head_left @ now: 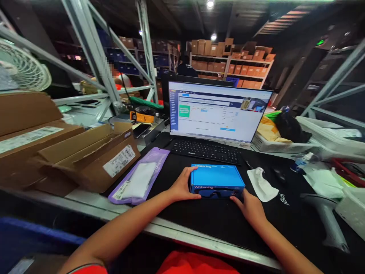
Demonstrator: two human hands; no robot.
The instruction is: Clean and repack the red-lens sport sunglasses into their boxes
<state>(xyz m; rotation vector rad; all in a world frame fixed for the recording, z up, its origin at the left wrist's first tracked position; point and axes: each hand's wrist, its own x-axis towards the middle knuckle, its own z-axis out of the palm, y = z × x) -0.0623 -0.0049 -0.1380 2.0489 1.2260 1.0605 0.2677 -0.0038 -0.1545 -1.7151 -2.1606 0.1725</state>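
Note:
A blue box (pixel 218 176) lettered "Wakening", with a picture of dark glasses on its near side, sits on the black desk mat (pixel 211 224). My left hand (pixel 184 185) grips its left end, thumb along the lower front edge and fingers at the top corner. At the right end my right hand (pixel 251 207) closes around the near corner; most of its fingers are hidden behind the box. To the left lies a purple plastic pouch (pixel 159 156) with a white packet (pixel 139 179) showing in it. A crumpled white tissue (pixel 260 183) rests right of the box.
Behind the box stand a keyboard (pixel 208 151) and a lit monitor (pixel 216 114). Open cardboard boxes (pixel 97 160) crowd the left side. On the right are a mouse (pixel 278 176), a barcode scanner (pixel 327 220), a small clear bottle (pixel 302 161) and white baskets (pixel 285 146).

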